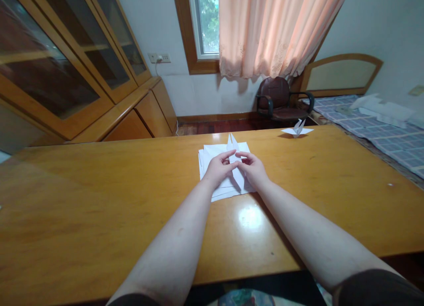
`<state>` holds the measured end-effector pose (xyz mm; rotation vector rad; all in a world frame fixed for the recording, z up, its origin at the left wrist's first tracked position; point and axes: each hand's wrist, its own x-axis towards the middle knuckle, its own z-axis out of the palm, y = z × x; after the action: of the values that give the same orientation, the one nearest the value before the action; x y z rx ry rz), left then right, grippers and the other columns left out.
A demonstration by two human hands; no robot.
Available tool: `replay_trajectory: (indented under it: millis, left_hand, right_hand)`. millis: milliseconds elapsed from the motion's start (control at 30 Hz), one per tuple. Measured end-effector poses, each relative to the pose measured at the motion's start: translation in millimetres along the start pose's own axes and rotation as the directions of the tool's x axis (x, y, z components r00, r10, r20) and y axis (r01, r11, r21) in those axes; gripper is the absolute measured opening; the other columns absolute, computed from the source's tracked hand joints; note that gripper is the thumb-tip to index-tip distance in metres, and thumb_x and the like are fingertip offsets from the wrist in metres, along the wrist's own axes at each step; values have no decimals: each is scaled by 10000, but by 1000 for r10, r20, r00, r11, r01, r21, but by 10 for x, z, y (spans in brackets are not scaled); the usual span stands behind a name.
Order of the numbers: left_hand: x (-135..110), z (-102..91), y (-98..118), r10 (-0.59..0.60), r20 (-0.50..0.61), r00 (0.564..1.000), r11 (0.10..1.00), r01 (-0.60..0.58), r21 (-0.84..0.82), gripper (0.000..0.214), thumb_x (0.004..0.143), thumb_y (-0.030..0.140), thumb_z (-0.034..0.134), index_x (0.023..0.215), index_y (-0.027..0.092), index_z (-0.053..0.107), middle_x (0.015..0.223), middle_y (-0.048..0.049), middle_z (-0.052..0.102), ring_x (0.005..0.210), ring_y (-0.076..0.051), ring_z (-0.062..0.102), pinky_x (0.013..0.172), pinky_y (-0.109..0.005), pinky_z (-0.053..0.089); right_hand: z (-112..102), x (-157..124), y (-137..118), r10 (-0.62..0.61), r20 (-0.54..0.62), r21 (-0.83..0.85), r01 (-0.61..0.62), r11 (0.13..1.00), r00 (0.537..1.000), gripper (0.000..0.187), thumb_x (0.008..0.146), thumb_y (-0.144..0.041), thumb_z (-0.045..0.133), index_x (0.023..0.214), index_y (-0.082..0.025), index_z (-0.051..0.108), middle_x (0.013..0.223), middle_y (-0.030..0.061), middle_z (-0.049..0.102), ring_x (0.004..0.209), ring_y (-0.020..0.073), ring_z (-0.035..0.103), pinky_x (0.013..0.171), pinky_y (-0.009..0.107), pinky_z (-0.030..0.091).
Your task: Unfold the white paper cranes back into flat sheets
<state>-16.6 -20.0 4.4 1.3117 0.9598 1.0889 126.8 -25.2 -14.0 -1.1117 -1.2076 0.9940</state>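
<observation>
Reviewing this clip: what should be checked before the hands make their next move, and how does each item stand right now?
1. Left hand on the folded paper: ok, thumb and fingers at its side.
2. Right hand on the same piece: ok, meeting the left at the middle.
3. Two upper points of the piece separate: ok, a gap shows between them.
4. White sheets underneath squared up: not ok, edges are staggered.
5. Paper crane out of the way: ok, apart near the table's far edge.
6. Creases sharp: cannot tell, too small.
</observation>
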Motion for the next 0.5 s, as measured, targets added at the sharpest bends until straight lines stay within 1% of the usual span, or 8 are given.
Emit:
replay_trajectory:
  millis: [33,100,167,200,267,333,400,500]
  left_hand:
    - [0,2,-3,3,6,1000,1000,-3,-4,580,669,280,725,1227,219,578,530,73,437,462,-45,326,438,-177,291]
    - [7,0,-19,1,5,1000,1000,-1,-12,610,664,227,720,1252,220,557,512,85,396,451,-41,297,432,-175,282]
    - [18,-6,-37,-11,7,1000,1000,11,-23,638,654,191,718,1267,213,543,513,86,399,445,-39,304,437,-177,305]
    - [24,-8,-44,-20,11,1000,999,21,-39,638,658,190,712,1272,210,538,525,82,417,449,-40,328,446,-178,327]
    - [36,-7,-47,-33,12,999,993,34,-111,602,694,224,682,1276,213,530,593,57,491,494,-51,425,491,-185,396]
    - [46,2,-37,-26,4,1000,976,26,-216,585,739,268,640,1303,236,492,720,23,576,597,-74,531,568,-207,459]
    - [50,14,-17,-6,2,1000,957,6,-289,641,756,282,627,1358,276,406,832,0,625,681,-93,584,619,-222,483]
    - [46,25,14,-6,5,1000,954,7,-298,783,717,254,679,1398,312,296,897,-19,657,719,-113,613,646,-241,491]
  right_hand:
    - [-3,3,3,3,-7,-10,-4,1000,1000,396,632,-331,717,1005,-210,657,1033,68,661,766,153,581,756,349,491]
    - [-6,12,13,5,-21,-7,-5,1000,1000,456,634,-322,713,1071,-221,635,1072,76,643,757,145,581,744,347,500]
    - [-4,20,26,-5,-46,19,6,1000,999,489,625,-321,720,1094,-222,624,1007,61,644,750,140,587,733,335,503]
    - [1,21,31,-8,-60,36,10,999,998,493,624,-324,722,1095,-220,621,940,44,644,747,139,590,728,328,502]
    - [11,20,35,2,-79,71,3,997,997,470,631,-341,721,1072,-212,620,818,10,631,737,141,596,717,318,499]
    - [21,16,28,36,-77,115,-27,993,996,423,643,-370,716,1019,-199,623,769,5,631,716,148,602,693,317,499]
    - [26,11,10,68,-64,151,-57,987,996,384,645,-390,717,958,-189,624,766,15,644,700,154,605,672,316,498]
    - [29,7,-25,74,-79,170,-59,984,994,352,628,-396,729,891,-188,620,756,13,652,680,151,597,657,304,491]
